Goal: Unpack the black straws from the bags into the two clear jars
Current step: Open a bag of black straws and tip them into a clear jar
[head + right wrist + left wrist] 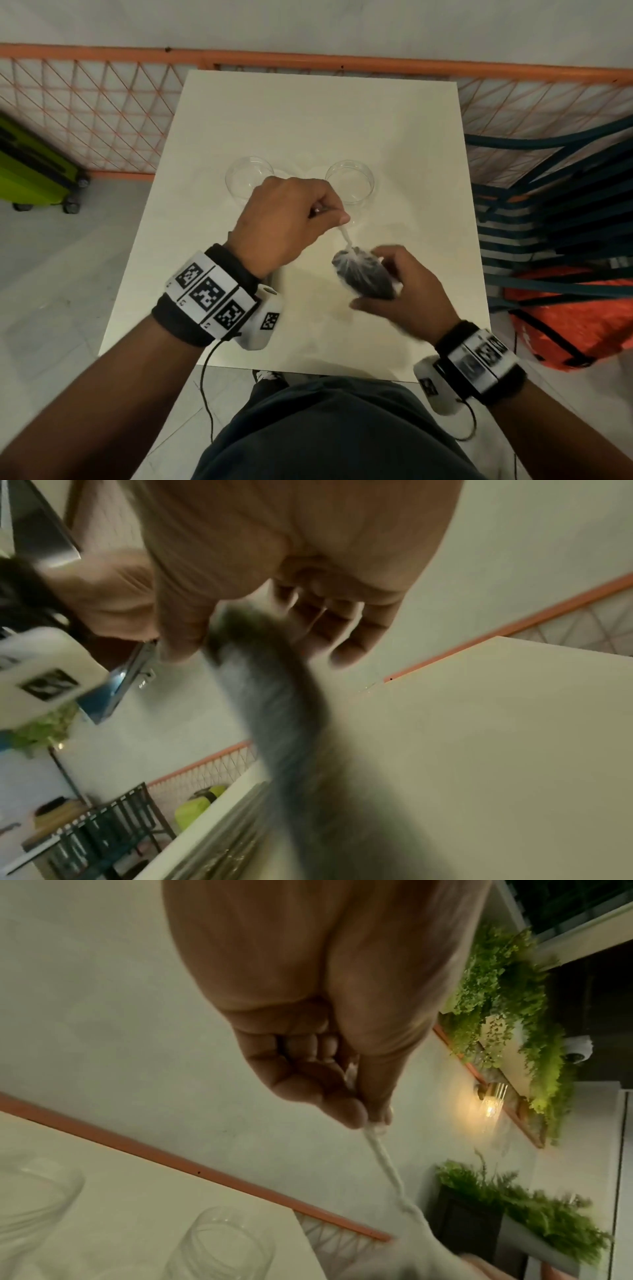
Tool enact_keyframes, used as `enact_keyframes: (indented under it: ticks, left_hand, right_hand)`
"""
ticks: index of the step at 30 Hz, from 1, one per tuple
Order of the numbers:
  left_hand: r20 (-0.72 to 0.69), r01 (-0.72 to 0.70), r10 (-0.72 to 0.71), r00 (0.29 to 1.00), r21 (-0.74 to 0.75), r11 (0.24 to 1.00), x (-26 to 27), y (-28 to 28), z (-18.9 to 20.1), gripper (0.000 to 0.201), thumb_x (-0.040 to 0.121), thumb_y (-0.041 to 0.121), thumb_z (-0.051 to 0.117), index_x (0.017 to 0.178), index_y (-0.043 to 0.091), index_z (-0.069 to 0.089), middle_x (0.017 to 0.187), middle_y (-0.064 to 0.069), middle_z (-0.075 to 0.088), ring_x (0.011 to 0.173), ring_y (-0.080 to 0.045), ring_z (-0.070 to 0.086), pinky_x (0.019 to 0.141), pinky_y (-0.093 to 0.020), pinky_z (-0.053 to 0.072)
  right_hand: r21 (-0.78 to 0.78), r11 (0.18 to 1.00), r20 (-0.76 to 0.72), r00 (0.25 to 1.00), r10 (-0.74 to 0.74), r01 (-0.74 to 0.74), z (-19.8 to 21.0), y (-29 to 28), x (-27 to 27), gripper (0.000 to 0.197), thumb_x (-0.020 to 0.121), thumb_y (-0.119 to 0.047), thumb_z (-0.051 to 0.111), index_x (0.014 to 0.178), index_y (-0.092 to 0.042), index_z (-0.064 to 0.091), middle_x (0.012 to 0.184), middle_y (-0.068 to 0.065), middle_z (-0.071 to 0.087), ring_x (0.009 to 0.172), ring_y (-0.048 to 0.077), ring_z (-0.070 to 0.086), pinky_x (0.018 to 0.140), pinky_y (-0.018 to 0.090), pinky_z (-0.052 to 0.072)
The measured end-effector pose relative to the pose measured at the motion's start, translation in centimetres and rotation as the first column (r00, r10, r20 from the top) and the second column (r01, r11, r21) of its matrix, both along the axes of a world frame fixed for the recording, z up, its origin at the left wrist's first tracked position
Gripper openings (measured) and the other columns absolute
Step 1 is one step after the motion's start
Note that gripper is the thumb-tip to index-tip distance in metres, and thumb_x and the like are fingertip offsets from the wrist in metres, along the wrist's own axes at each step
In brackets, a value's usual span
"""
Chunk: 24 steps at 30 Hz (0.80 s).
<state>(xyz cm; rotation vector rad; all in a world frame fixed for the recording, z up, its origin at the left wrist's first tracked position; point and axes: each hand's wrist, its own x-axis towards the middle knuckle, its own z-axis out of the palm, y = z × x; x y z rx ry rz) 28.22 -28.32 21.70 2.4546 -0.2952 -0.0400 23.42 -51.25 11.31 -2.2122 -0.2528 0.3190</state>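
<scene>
My left hand [281,222] is held above the table [308,113], fingers curled, thumb and forefinger pinching the twisted white neck [345,234] of the bag [364,275]. The neck runs taut from that pinch down to the bag. My right hand [407,291] cups the bag from the near right side, thumb under it and fingers curved round its far side; the view is blurred there. The bag is clear plastic, filled with black straws [371,282], and hangs above the table centre. Two clear jars [249,178] [349,181] stand upright, side by side, just beyond my left hand.
</scene>
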Motion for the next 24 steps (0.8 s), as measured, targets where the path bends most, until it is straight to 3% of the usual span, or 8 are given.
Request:
enact_keyframes:
  ticks: [4,6,9,11,14,16,21,24]
  left_hand:
    - [-0.093,0.041,-0.061,0.994,-0.207,0.977,-0.2,-1.1,0.4,0.01,0.084,0.03,0.076,0.086,0.02,0.076,0.063,0.013,0.068,0.059,-0.003,0.066,0.068,-0.02,0.053]
    - [-0.149,0.095,-0.141,0.979,-0.276,0.956,-0.5,-1.7,0.5,0.008,0.084,0.024,0.077,0.087,0.017,0.077,0.066,0.01,0.07,0.061,-0.007,0.068,0.066,-0.024,0.056]
    - [-0.189,0.149,-0.217,0.958,-0.319,0.936,-1.0,-2.2,0.2,0.007,0.085,0.022,0.076,0.09,0.017,0.077,0.073,0.008,0.072,0.068,-0.012,0.07,0.071,-0.035,0.059]
    - [-0.194,0.145,-0.224,0.955,-0.353,0.924,-1.1,-2.0,-0.1,0.004,0.085,0.022,0.076,0.089,0.019,0.077,0.071,0.013,0.07,0.067,-0.004,0.066,0.069,-0.028,0.057]
    - [-0.181,0.099,-0.18,0.967,-0.385,0.918,-1.1,-1.3,-0.5,0.004,0.086,0.019,0.075,0.087,0.022,0.076,0.068,0.022,0.068,0.066,0.005,0.06,0.066,-0.01,0.045]
    - [-0.163,0.063,-0.141,0.976,-0.408,0.911,-1.0,-0.7,-0.6,0.005,0.086,0.018,0.075,0.087,0.023,0.075,0.069,0.021,0.069,0.067,0.005,0.061,0.069,-0.011,0.045]
    - [-0.145,-0.014,-0.066,0.987,-0.492,0.87,-0.4,-0.9,-1.3,0.011,0.085,0.026,0.071,0.093,0.018,0.075,0.079,0.0,0.074,0.077,-0.019,0.069,0.08,-0.043,0.057]
    - [-0.151,-0.002,-0.086,0.985,-0.507,0.862,-0.3,-1.8,-1.4,0.013,0.087,0.019,0.072,0.098,0.013,0.075,0.073,0.009,0.07,0.075,-0.01,0.069,0.079,-0.033,0.057]
  right_hand:
    - [0.133,0.991,0.038,0.999,-0.028,0.022,1.1,-2.9,-2.4,0.043,0.066,-0.06,0.075,0.096,-0.034,0.058,0.069,-0.004,0.06,0.063,0.016,0.059,0.064,0.04,0.054]
    - [0.131,0.99,0.057,0.996,-0.069,0.061,1.3,-3.0,-1.8,0.042,0.068,-0.058,0.075,0.096,-0.033,0.058,0.073,-0.006,0.059,0.063,0.018,0.057,0.062,0.04,0.053]
    - [0.068,0.993,0.089,0.99,-0.106,0.1,1.5,-1.9,-0.2,0.068,0.061,-0.061,0.077,0.117,-0.035,0.05,0.1,-0.01,0.051,0.078,0.013,0.054,0.066,0.029,0.052]
    - [0.019,0.997,0.1,0.992,-0.08,0.079,1.6,-1.3,0.5,0.087,0.055,-0.065,0.077,0.129,-0.038,0.042,0.117,-0.012,0.045,0.092,0.007,0.051,0.074,0.019,0.046]
    - [-0.033,0.999,0.113,0.994,-0.012,0.015,1.5,-0.6,1.2,0.104,0.052,-0.071,0.076,0.141,-0.037,0.033,0.141,-0.011,0.033,0.121,0.014,0.042,0.097,0.026,0.039]
    - [-0.123,0.992,0.149,0.988,0.047,-0.029,1.3,-0.3,1.9,0.113,0.054,-0.073,0.075,0.147,-0.032,0.026,0.154,-0.009,0.025,0.135,0.016,0.031,0.107,0.033,0.031]
    - [-0.146,0.989,0.122,0.993,0.002,0.016,0.9,-0.3,2.9,0.118,0.053,-0.077,0.073,0.149,-0.035,0.018,0.157,-0.009,0.024,0.139,0.016,0.026,0.111,0.042,0.032]
    - [-0.131,0.991,0.1,0.995,-0.008,0.021,0.9,-0.4,2.4,0.119,0.051,-0.08,0.07,0.148,-0.036,0.019,0.155,-0.011,0.027,0.137,0.015,0.028,0.11,0.041,0.033]
